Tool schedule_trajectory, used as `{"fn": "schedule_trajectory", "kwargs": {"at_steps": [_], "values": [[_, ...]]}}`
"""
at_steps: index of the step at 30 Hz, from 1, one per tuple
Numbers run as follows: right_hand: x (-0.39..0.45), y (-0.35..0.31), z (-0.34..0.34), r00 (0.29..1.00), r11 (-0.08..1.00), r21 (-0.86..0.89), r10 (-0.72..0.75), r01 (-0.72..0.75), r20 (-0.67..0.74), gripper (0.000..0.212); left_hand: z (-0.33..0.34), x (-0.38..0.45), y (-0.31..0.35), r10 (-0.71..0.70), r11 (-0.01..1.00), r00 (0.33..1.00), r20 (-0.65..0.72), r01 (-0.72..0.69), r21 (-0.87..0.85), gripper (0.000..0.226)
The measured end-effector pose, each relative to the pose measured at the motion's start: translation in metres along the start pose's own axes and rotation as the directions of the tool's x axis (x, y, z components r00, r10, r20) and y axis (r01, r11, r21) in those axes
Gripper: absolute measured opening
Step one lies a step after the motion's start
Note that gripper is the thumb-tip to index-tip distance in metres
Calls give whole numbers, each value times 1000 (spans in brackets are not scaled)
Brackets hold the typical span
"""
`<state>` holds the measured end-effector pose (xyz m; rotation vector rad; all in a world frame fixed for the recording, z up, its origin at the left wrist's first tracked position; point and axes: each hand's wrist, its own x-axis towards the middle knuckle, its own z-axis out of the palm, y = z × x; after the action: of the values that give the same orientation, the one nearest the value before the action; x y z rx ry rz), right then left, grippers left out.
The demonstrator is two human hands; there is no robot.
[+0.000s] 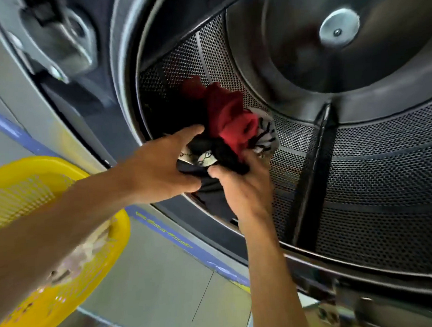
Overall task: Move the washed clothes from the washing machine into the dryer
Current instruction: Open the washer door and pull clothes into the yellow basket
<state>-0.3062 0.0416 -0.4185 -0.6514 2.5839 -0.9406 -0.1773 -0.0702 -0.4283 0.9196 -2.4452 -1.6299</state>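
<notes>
— How far along are you getting with the load?

— I'm reaching both hands through the round opening of the drum (362,179); I'm judging this to be the dryer, though nothing I'm seeing is confirming which machine it is. A bundle of clothes (223,135) is sitting just inside the drum's lip, at its lower left: a red garment (225,112) on top, black pieces below it, a striped black-and-white piece (265,132) toward the drum's back wall.

— And your hands?

— My right hand (239,184) is curling closed on the dark cloth at the near edge of the bundle; my left hand (159,164) is lying mostly open, fingers spread, pressing against the bundle's left side rather than gripping it; whether I'm pushing the bundle in or pulling it out, I'm unable to tell.

— What is left to do?

— The rest of the drum is looking bare, so this is seeming like an early batch; a yellow basket (109,248), outside the drum and to its lower left, is holding pale laundry (88,249), which I'm guessing is waiting its turn.

— Anything you're not making out?

— The basket is blurring badly and its contents are hard to read; the drum's right side is running out of view; the door and the other machine aren't showing at all.
</notes>
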Motion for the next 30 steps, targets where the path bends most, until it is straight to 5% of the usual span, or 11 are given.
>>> {"fn": "schedule_trajectory", "kwargs": {"at_steps": [4, 8, 12, 15, 17, 21, 26, 28, 30], "values": [[-60, -11, -7, 970, 992, 119, 5, -35, 242, 24, -5, -15, 1, 165, 969, 984, 70, -175, 176, 84], [-52, -14, -37, 894, 987, 95, 74, -129, 442, 6, -8, -16, 1, 227, 942, 974, 22, -225, 247, 36], [-14, -8, -44, 925, 945, 150, 238, -292, 298, 17, -5, -12, 0, 109, 936, 994, -31, -93, 340, 35], [7, 1, -24, 920, 946, -12, 317, -323, 232, 71, -1, -15, 0, 40, 934, 999, -8, -34, 355, 26], [9, 3, -14, 906, 950, -228, 279, -212, 318, 81, -2, -20, 1, 23, 935, 1000, 11, -25, 355, 26], [3, 0, -28, 929, 912, -410, 130, 26, 347, 37, -6, -27, 1, 14, 946, 1000, -20, -7, 324, 54], [-36, -22, -40, 991, 978, -178, -91, 107, 94, 54, -17, -43, 21, -41, 987, 983, -177, 68, 148, 47], [-67, -42, -35, 987, 998, 70, -7, -4, 160, 51, -22, -50, 29, -206, 971, 964, -169, 180, -156, 31], [-96, -60, -22, 953, 928, 325, 84, -181, 291, 52, -26, -58, 34, -381, 765, 923, 50, 345, -544, 35]]}}
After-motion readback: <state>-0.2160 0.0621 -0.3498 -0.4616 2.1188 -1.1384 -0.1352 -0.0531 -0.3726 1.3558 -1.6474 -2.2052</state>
